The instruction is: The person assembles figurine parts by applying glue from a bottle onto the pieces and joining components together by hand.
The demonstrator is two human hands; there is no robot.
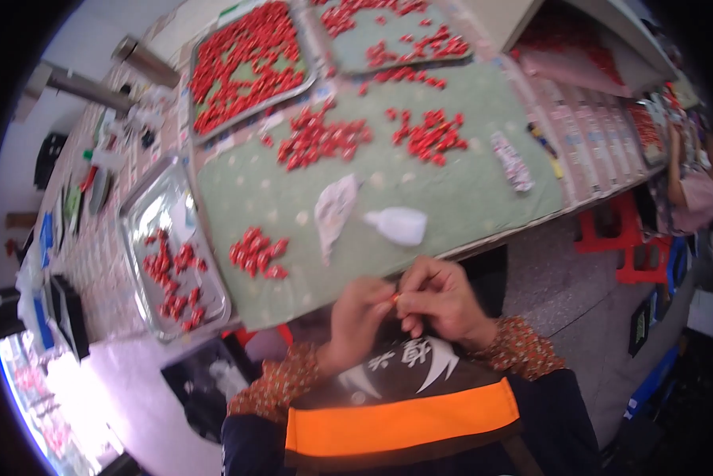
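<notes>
Close together in front of my apron, both hands are closed at the fingertips. Between them shows a small red and orange piece [396, 299], too small to name. My left hand [355, 317] pinches it from one side, its fingers slightly blurred. My right hand [444, 300] pinches from the other, thumb and forefinger meeting at the piece. Just beyond the hands, on the green cloth [452, 190], lie a white squeeze bottle [402, 226] and a whitish cone-shaped bag [337, 210]. A small pile of red pieces [257, 254] sits near the cloth's left front.
A metal tray [218, 289] with some red pieces stands at left. Farther back are a full tray [309, 79] and another tray [348, 59]. Red heaps [321, 139] lie mid-cloth, beside a speckled packet [511, 163]. Red stools [638, 246] and another person [693, 194] are at right.
</notes>
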